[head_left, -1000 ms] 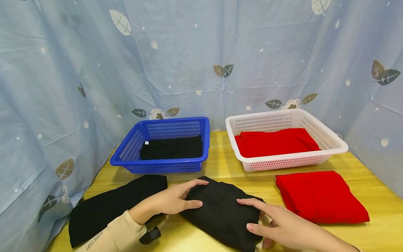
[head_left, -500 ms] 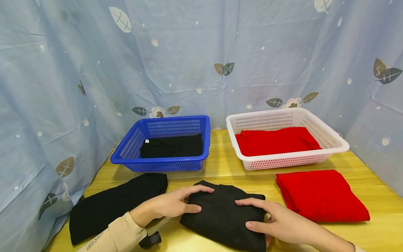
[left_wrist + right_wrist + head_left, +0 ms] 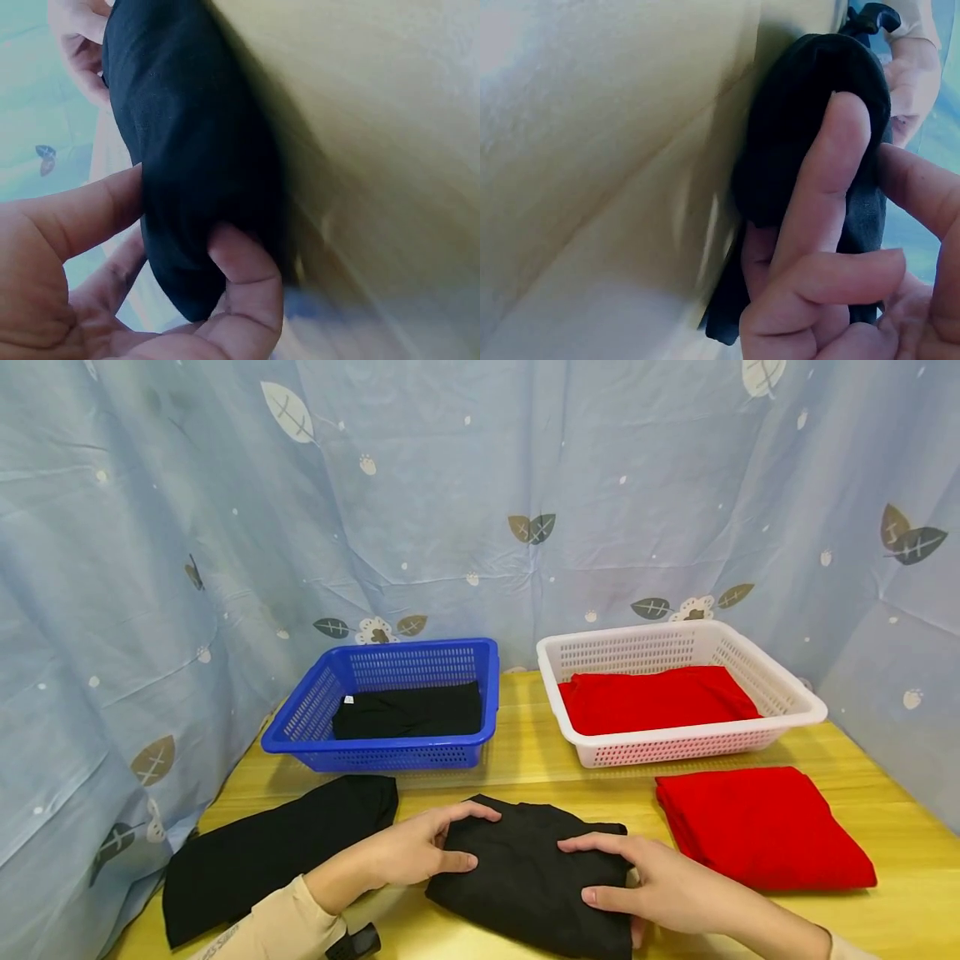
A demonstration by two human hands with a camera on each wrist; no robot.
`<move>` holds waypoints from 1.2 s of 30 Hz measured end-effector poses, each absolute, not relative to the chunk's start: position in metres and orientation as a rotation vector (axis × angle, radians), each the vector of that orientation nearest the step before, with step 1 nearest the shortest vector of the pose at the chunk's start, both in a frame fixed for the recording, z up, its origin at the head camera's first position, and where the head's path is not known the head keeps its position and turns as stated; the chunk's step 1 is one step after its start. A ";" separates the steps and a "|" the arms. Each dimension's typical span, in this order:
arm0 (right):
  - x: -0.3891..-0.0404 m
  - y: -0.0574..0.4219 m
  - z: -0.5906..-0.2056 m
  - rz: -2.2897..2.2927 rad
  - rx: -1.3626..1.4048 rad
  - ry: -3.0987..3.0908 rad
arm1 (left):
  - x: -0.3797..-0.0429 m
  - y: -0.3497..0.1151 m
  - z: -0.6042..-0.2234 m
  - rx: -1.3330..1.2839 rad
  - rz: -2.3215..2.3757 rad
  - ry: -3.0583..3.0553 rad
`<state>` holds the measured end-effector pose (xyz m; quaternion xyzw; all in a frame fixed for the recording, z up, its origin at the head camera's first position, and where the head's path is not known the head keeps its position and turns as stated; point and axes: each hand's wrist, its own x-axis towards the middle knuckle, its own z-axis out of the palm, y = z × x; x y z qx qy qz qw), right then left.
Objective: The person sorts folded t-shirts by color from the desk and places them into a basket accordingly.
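Note:
A folded black garment (image 3: 536, 877) lies at the table's front middle, between both hands. My left hand (image 3: 412, 847) grips its left end, thumb and index finger on top; in the left wrist view, other fingers of the left hand (image 3: 135, 300) curl against its side. At the right end, my right hand (image 3: 652, 881) holds it with thumb and index finger over the top. The right wrist view shows fingers of the right hand (image 3: 817, 225) tucked against the thick, layered end of the garment (image 3: 810, 97).
Another folded black garment (image 3: 277, 852) lies at the left, and a folded red garment (image 3: 765, 827) at the right. Behind stand a blue basket (image 3: 378, 745) with black cloth and a white basket (image 3: 682, 743) with red cloth. A patterned curtain (image 3: 442, 485) surrounds the table (image 3: 517, 718).
The black garment's far edge has shifted slightly toward me. Its right edge looks straighter, and the pale patch by my right hand is out of sight. My hands have barely moved over the last half second.

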<state>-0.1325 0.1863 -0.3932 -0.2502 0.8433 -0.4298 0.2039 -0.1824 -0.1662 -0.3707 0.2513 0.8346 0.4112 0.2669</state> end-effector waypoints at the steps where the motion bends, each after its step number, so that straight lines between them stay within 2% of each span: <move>1: -0.132 0.186 -0.393 -1.189 -0.703 2.362 | -0.182 -0.166 -0.371 0.671 1.115 2.252; 19: -0.136 0.180 -0.396 -1.293 -0.678 2.293 | -0.180 -0.167 -0.376 0.586 1.331 2.030; 36: -0.135 0.170 -0.385 -1.441 -0.636 2.251 | -0.177 -0.176 -0.353 0.607 1.424 2.104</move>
